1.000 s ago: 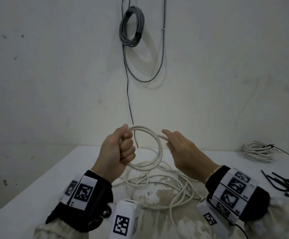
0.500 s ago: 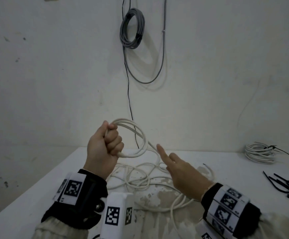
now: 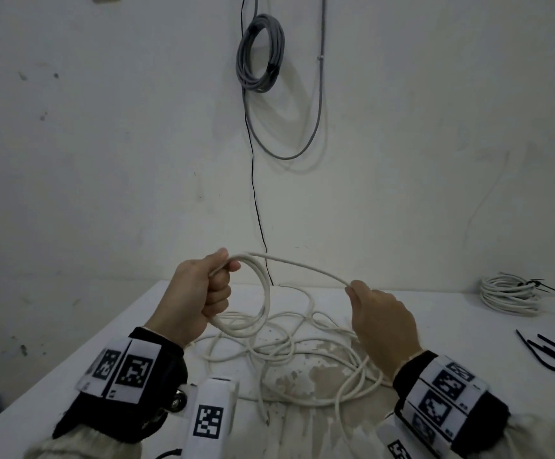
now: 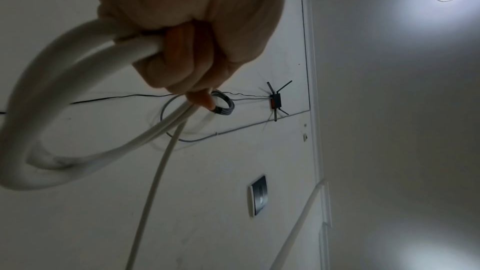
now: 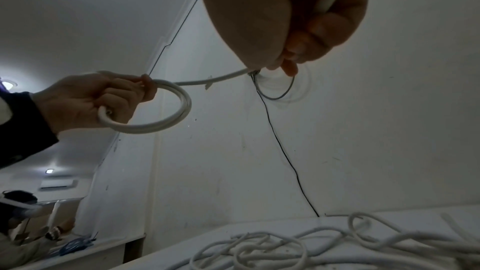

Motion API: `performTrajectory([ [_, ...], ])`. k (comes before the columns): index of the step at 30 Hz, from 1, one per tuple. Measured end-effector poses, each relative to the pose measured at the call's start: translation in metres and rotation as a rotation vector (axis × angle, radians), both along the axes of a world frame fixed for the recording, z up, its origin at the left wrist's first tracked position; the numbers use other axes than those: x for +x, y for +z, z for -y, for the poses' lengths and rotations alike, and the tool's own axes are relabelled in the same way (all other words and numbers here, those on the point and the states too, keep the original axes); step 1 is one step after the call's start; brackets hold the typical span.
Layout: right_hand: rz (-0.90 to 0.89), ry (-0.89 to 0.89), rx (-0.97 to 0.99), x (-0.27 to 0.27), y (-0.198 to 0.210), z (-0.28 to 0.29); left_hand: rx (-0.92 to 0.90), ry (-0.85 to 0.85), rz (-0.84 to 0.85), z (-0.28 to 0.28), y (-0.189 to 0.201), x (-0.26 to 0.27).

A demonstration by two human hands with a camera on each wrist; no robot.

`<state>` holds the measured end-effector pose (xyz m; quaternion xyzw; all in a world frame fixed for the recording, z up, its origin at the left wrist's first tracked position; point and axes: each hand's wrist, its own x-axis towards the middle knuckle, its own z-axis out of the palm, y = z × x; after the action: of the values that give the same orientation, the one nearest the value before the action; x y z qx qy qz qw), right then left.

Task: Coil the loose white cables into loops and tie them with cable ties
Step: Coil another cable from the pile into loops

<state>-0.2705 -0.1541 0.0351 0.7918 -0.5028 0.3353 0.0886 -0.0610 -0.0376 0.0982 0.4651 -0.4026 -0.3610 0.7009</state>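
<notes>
Loose white round cable (image 3: pixel 299 339) sprawled in tangle on white tabletop (image 3: pixel 71 369), centre-front; a few turns lifted into small loop (image 3: pixel 259 303) above it. Left hand (image 3: pixel 200 296) fisted round loop's top & bottom, thumb on top. Straight run of same cable stretched from loop to right hand (image 3: pixel 382 323), pinched betw. thumb & fingertips (image 5: pixel 288 69), rest trailing down to tangle. Far right near wall: finished white coil (image 3: pixel 508 296) w/ black tie. Right edge: pile of black cable ties (image 3: pixel 554 356). Grey coiled cable (image 3: pixel 259 51) hung on wall (image 3: pixel 104 160) above.
</notes>
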Motion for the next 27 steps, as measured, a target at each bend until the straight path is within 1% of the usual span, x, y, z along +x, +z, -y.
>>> performTrajectory([
  [2, 0.091, 0.059, 0.0, 0.003, -0.004, 0.003, -0.027, 0.009, -0.038, 0.0, 0.0, 0.0],
  [4, 0.083, 0.166, -0.128, 0.007, -0.012, 0.003, -0.094, 0.016, -0.116, 0.003, 0.002, -0.002],
  [5, 0.04, 0.216, -0.164, 0.009, -0.015, 0.0, -0.13, 0.011, -0.169, 0.004, 0.003, -0.003],
  [9, -0.255, 0.385, 0.139, 0.011, -0.024, -0.01, -0.226, -0.066, -0.383, 0.009, 0.01, -0.006],
  [11, -0.294, 0.463, 0.197, 0.013, -0.028, -0.011, -0.247, -0.093, -0.443, 0.01, 0.01, -0.007],
  [13, -0.239, 0.492, 0.211, 0.013, -0.028, -0.013, -0.276, -0.079, -0.47, 0.011, 0.008, -0.006],
  [14, -0.227, 0.491, 0.172, 0.013, -0.027, -0.015, -0.292, -0.059, -0.48, 0.012, 0.006, -0.005],
  [16, -0.312, 0.492, -0.071, 0.011, -0.024, -0.02, -0.318, -0.012, -0.505, 0.013, 0.004, -0.004],
  [17, -0.351, 0.497, -0.15, 0.01, -0.024, -0.024, -0.329, 0.007, -0.518, 0.014, 0.003, -0.004],
  [19, -0.404, 0.552, -0.256, 0.009, -0.028, -0.026, -0.351, 0.036, -0.537, 0.016, 0.002, -0.006],
  [22, -0.529, 0.559, -0.464, 0.01, -0.026, -0.029, -0.387, 0.045, -0.561, 0.017, 0.003, -0.009],
  [24, -0.547, 0.612, -0.555, 0.011, -0.019, -0.035, -0.403, 0.037, -0.532, 0.017, 0.005, -0.013],
  [27, -0.546, 0.696, -0.642, 0.014, -0.007, -0.047, -0.412, 0.075, -0.4, 0.019, 0.006, -0.021],
])
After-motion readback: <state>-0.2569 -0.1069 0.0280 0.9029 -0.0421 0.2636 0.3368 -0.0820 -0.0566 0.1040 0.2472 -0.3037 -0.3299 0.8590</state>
